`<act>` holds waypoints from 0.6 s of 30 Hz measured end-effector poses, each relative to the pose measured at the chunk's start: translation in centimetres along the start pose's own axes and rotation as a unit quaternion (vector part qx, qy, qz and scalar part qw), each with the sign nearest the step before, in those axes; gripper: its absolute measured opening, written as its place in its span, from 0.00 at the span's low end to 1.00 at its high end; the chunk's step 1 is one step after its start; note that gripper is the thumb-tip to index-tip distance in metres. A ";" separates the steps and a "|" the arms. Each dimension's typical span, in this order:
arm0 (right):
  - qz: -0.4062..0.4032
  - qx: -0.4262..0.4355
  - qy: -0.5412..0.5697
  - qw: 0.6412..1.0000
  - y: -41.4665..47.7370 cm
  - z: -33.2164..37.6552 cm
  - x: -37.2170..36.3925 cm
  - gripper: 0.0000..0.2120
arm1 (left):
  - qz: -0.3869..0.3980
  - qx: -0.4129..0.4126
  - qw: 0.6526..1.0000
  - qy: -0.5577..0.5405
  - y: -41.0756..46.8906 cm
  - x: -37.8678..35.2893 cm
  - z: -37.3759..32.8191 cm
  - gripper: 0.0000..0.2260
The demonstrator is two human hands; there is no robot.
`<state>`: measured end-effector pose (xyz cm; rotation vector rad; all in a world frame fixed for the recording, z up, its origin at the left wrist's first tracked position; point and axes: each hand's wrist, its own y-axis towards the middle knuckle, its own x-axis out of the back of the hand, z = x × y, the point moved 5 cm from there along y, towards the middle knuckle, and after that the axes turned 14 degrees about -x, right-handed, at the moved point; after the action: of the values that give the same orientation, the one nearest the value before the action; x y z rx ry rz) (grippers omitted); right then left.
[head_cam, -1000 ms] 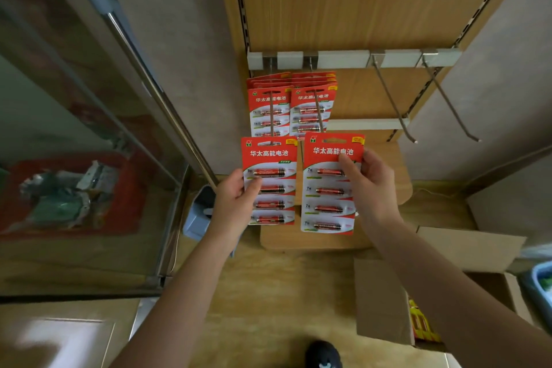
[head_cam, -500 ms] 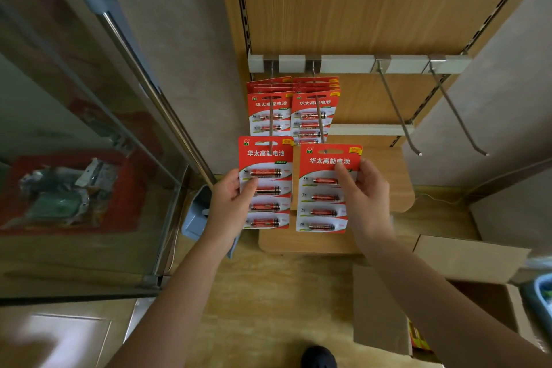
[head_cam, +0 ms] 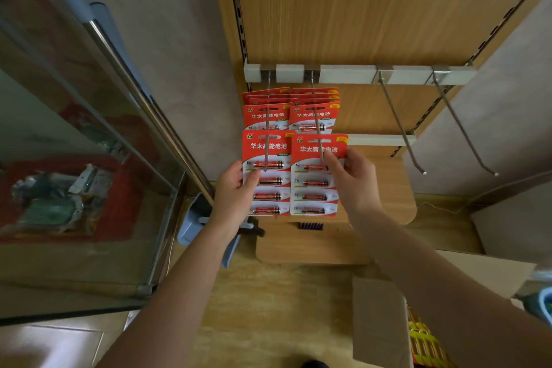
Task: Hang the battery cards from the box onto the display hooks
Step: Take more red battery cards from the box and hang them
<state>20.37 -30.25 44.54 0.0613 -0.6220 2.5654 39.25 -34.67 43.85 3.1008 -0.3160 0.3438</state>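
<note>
Threading step, likely: left hand grasps left battery card, right hand grasps right battery card, at display hooks; next, slide both back against hung cards.

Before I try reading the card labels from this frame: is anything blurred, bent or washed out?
Head view: wide-angle lens tilts the slotted upright and cabinet frame outward; big characters on the left card and right card read clearly, small print soft; the glass hazes its contents; the box at the edge is blurred.

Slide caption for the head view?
Left hand and right hand each hold a battery card at the stocked hooks; two other hooks are bare.
</note>
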 end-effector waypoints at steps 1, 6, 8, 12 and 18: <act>-0.002 0.003 -0.004 1.000 0.6 0.4 -0.1 0.06 | -0.001 -0.001 1.000 0.002 0.6 -0.1 -0.1 0.07; -0.014 0.009 -0.029 0.999 3.2 2.1 -0.9 0.06 | 0.008 0.002 1.000 0.023 3.7 -0.5 -0.1 0.06; -0.012 0.001 -0.031 0.999 4.0 2.4 -1.3 0.07 | 0.012 0.007 0.999 0.029 4.8 -0.7 0.0 0.07; -0.007 -0.010 -0.036 0.999 4.8 2.8 -1.6 0.10 | 0.011 0.022 0.998 0.050 6.4 -1.1 0.4 0.11; -0.018 -0.013 -0.035 0.999 4.8 2.8 -1.1 0.11 | 0.008 0.006 0.999 0.050 6.9 -1.4 0.4 0.11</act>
<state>18.83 -35.68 44.84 0.1522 -0.6748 2.5297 36.65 -41.14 43.02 3.0808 -0.3384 0.5022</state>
